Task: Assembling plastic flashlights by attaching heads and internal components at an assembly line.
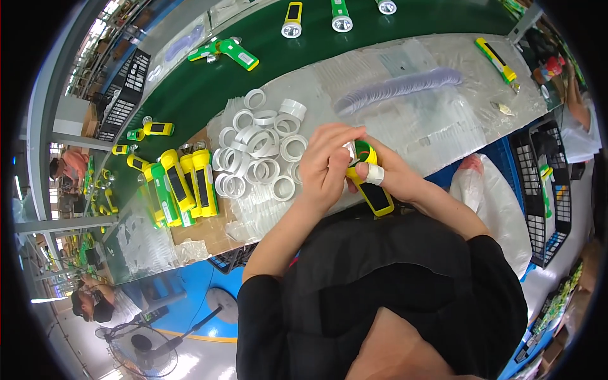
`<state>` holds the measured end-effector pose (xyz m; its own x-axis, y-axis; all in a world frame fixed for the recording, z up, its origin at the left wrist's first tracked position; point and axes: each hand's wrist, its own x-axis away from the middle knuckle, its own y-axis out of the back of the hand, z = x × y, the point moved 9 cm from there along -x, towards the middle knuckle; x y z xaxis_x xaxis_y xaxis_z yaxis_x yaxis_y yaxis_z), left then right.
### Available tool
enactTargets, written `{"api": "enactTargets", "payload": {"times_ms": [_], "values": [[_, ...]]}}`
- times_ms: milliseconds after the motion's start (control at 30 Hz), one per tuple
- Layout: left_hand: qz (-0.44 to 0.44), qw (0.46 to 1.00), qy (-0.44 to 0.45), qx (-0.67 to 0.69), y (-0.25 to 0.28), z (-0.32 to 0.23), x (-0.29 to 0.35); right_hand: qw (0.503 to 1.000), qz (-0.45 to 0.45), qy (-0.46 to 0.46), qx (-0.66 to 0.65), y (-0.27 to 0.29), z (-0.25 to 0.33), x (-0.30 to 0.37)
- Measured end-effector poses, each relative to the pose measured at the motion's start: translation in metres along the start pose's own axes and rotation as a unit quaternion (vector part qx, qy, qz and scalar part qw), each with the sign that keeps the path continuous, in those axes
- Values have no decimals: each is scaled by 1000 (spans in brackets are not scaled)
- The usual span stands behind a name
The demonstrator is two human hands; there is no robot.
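Note:
A yellow flashlight with a dark panel is held close to my body, its round head end uncovered and green inside. My right hand is closed around it near the head, with white tape wrapped on the thumb. Against the head's left side, my left hand has its fingers drawn together. A bit of something pale and shiny shows between those fingers and the head, mostly hidden. Just left of my left hand lies a heap of white plastic rings.
Several yellow and green flashlights lie left of the rings. A curved row of clear discs rests ahead. Farther off is a green conveyor belt carrying flashlights. At right are a white sack and a black crate.

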<state>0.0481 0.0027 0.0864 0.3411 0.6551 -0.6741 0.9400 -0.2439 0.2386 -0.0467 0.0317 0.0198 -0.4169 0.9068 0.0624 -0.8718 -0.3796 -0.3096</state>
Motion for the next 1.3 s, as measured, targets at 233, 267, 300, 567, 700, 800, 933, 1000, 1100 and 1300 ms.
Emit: {"api": "enactTargets", "payload": {"times_ms": [233,267,300,567,700,800,933,1000,1100,1300], "values": [[76,991,-49,-99,-16,3,-4,996,-34,-7,-85,14,-5,-3],[77,991,-49,-99,-19,5,-5,991,-55,-6,-119,19,-5,-4],[88,991,-51,-82,-25,7,-4,991,-55,-6,-120,19,-4,-4],[52,941,68,-328,-21,90,-21,974,-173,9,-143,62,0,-6],[142,918,114,-353,-30,117,-17,978,-160,22,-132,66,4,-3],[112,939,109,-307,-17,109,-21,981,-146,26,-122,64,5,-2],[87,988,105,-68,-17,55,-27,989,-115,21,-93,55,12,0],[113,988,68,-77,-19,30,-24,991,-85,30,-98,43,19,-3],[139,983,21,-120,-19,12,-15,994,-49,46,-86,32,22,-7],[106,990,-28,-90,-16,3,-8,998,0,15,-63,14,11,-12]]}}
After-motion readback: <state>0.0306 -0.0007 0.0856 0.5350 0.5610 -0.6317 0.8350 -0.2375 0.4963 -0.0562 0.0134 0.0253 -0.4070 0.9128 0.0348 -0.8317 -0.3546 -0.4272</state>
